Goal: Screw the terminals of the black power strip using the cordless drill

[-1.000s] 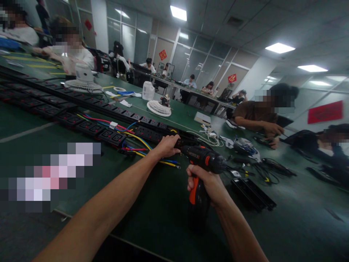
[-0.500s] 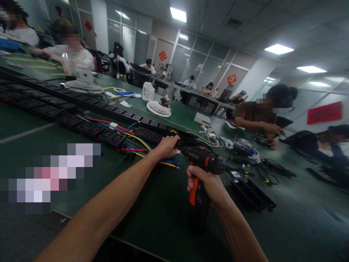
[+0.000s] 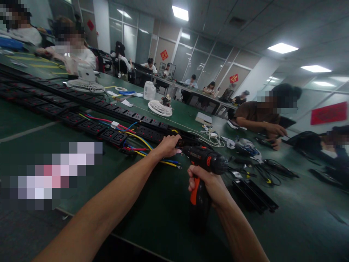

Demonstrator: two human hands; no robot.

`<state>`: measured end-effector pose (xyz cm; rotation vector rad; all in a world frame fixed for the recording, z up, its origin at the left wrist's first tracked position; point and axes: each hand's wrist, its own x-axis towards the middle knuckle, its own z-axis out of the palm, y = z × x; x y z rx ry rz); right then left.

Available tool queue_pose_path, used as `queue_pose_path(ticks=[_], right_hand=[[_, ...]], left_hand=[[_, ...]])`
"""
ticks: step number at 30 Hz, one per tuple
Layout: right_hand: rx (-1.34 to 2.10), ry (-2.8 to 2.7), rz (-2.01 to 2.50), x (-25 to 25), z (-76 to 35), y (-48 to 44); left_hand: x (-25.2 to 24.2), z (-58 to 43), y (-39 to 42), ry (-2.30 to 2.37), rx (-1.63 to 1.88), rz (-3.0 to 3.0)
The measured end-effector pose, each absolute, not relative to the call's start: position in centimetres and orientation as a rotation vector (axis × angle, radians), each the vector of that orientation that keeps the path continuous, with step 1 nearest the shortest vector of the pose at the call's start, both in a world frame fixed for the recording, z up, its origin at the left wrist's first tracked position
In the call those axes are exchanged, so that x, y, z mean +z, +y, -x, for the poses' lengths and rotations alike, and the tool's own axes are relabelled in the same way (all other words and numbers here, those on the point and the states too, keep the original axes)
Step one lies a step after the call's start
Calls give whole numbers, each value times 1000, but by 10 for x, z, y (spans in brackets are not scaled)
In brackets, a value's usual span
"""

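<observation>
The view has shifted slightly, right hand [image 3: 208,180] gripping a drill [image 3: 204,157] lettered "…OMAX…", left hand [image 3: 169,146] grasp unclear.

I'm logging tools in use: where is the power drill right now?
In the head view, the power drill is right of centre, gripped in the right hand and pointed toward the left hand, with black trays to its right.

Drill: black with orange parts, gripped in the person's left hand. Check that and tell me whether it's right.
Wrong on the hand: the head view shows the drill, black with orange parts, gripped in the person's right hand, not the left hand.
</observation>
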<state>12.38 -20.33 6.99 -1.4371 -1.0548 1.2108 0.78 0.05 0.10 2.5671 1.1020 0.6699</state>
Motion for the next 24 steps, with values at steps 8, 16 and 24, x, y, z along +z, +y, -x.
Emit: queue_pose_path(ticks=[8,16,24], right_hand=[[1211,-1054,1457,64,-127,-198],[1234,-1044,1458,67,-126,-200],[1215,-1037,1463,64,-127,-198]], left_hand=[[-1,-10,3,1116,664,-2573],[0,-8,1,1108,660,-2581],[2,-8,-1,1116,663,-2565]])
